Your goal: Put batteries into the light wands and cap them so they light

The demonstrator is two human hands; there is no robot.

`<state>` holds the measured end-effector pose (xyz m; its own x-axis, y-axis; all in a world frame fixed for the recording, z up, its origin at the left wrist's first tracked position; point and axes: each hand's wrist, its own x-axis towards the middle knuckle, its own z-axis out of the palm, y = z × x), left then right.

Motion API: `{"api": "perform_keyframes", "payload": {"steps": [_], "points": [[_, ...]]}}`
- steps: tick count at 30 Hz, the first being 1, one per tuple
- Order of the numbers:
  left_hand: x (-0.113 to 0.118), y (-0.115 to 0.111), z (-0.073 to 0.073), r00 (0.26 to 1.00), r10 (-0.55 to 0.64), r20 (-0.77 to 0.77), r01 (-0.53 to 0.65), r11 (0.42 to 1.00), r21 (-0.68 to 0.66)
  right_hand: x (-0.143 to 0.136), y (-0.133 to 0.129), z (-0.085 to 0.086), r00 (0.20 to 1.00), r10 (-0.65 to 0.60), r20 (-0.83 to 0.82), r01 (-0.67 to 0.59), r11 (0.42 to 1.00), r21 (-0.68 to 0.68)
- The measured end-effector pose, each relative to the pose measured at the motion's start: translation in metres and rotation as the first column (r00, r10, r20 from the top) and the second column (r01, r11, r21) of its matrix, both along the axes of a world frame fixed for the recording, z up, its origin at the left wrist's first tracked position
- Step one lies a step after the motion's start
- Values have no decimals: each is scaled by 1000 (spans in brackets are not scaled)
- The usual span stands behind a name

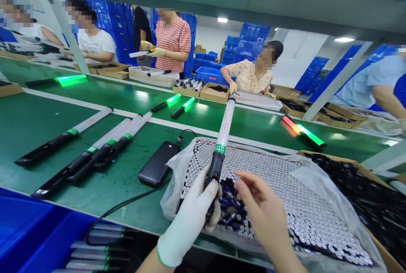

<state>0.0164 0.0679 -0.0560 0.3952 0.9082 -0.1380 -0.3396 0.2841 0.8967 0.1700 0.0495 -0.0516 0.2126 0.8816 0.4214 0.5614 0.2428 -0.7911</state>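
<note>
My left hand (196,207), in a white glove, is wrapped round the black handle of a light baton (224,127). The baton stands tilted upward, with a clear tube, red lettering and a green band. My bare right hand (264,207) hovers just right of the handle, fingers loosely bent and apart, with nothing visible in them. Below both hands is a lined box of cylindrical batteries (250,161), packed upright with silver ends up. Several loose blue batteries (230,199) lie in a gap beneath my fingers.
Several unlit batons (95,131) and a black power bank (159,162) with a cable lie left on the green bench. Lit batons (187,106) rest on the belt beyond. Black parts fill a carton (355,197) at right. Co-workers sit and stand across the belt.
</note>
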Motion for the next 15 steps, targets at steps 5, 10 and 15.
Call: {"api": "perform_keyframes", "payload": {"steps": [5,10,15], "points": [[-3,4,1,996,-52,72,53,999,-3,25,-4,1,948,129,291,-71,977,-201],[-3,8,-6,980,-17,198,-1,996,90,13,10,-19,747,184,639,-89,980,-178],[4,9,-29,970,118,211,-100,991,-94,12,15,-44,845,218,489,-193,976,-102]]}}
